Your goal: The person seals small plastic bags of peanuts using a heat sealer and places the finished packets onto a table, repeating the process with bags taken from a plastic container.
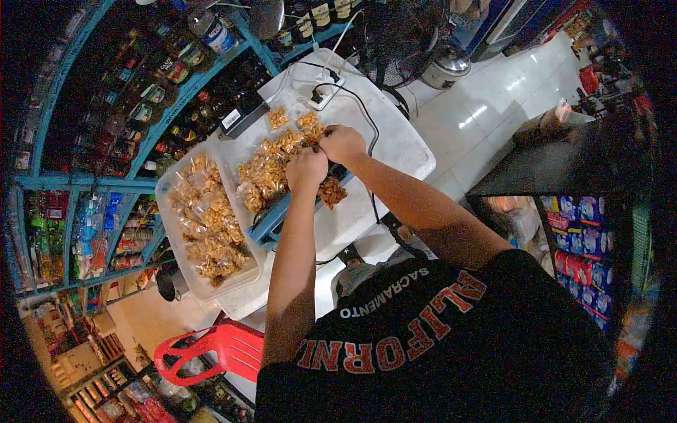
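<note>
My left hand (308, 169) and my right hand (343, 144) are close together over a long blue device that looks like a bag sealer (271, 224). The fingers of both are closed, pinching what seems to be the top of a small clear bag of brown snacks (331, 192). Its filled part lies on my side of the device, below the hands. The fingertips and the bag's edge are mostly hidden. Just beyond the device is a pile of bagged golden snacks (271, 166), with two small packs (278, 118) farther back.
A clear plastic tub (255, 271) full of bagged snacks stands left on the white table (405, 144). A power strip (324, 95) with black cables and a dark box (243, 113) are at the back. A red chair (240, 345) stands lower left, bottle shelves (144, 158) beyond.
</note>
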Action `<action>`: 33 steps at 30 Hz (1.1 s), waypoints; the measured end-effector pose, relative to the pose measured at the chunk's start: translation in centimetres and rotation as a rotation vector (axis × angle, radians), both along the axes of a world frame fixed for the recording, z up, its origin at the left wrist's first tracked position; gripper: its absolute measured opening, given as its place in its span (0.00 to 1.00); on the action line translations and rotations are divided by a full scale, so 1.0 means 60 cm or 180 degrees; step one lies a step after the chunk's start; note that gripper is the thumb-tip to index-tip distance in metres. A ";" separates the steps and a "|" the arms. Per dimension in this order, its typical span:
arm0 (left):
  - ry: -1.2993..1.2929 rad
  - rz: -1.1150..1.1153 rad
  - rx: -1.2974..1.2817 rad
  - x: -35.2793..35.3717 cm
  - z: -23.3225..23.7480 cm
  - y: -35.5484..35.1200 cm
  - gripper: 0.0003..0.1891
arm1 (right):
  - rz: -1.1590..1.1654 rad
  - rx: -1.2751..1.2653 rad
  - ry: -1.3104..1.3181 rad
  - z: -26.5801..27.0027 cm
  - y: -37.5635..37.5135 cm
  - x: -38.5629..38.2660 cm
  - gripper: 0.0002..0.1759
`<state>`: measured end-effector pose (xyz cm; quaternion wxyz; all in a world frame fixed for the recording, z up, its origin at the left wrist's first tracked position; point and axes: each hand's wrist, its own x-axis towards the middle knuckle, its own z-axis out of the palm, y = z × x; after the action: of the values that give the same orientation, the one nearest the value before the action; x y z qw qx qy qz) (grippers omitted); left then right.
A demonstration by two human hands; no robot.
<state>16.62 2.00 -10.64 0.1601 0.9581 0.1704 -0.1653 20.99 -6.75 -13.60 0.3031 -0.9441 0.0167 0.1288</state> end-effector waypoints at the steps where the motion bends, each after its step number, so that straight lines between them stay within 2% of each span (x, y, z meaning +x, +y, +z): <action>1: -0.0060 -0.0070 0.0033 0.001 -0.009 0.003 0.23 | 0.0002 -0.0003 0.0001 0.000 0.000 0.000 0.17; 5: -0.0146 -0.0295 0.0156 0.002 -0.024 0.008 0.23 | 0.0112 -0.0087 -0.0144 -0.002 -0.002 -0.001 0.17; 7: -0.0045 0.0082 -0.0027 -0.003 0.004 -0.002 0.22 | 0.0170 -0.0094 -0.0217 -0.007 -0.001 -0.001 0.18; 11: 0.0019 0.0112 -0.0050 -0.003 0.015 -0.004 0.22 | 0.0099 -0.0063 -0.0167 0.000 -0.001 -0.002 0.18; 16: -0.0103 -0.0124 0.0036 0.002 -0.017 0.007 0.22 | 0.0058 -0.0130 -0.0159 0.010 0.000 -0.003 0.17; 20: -0.0107 -0.0360 0.0169 0.005 -0.036 0.015 0.23 | 0.0221 0.0016 0.0097 0.021 -0.005 -0.003 0.21; 26: -0.0014 -0.0311 0.0121 0.004 -0.024 0.010 0.22 | 0.0181 0.0048 0.0090 0.011 -0.004 -0.001 0.21; 29: 0.0089 -0.0018 -0.0072 0.000 0.006 0.000 0.22 | 0.0154 0.0112 0.0078 0.013 -0.004 -0.003 0.21; 33: 0.0011 0.0058 -0.0096 -0.001 -0.001 0.002 0.23 | 0.0207 0.0033 0.0039 0.018 -0.004 -0.004 0.21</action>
<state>16.55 2.14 -10.68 0.1757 0.9537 0.1769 -0.1681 20.73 -7.00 -12.49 0.3036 -0.9417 -0.0129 0.1444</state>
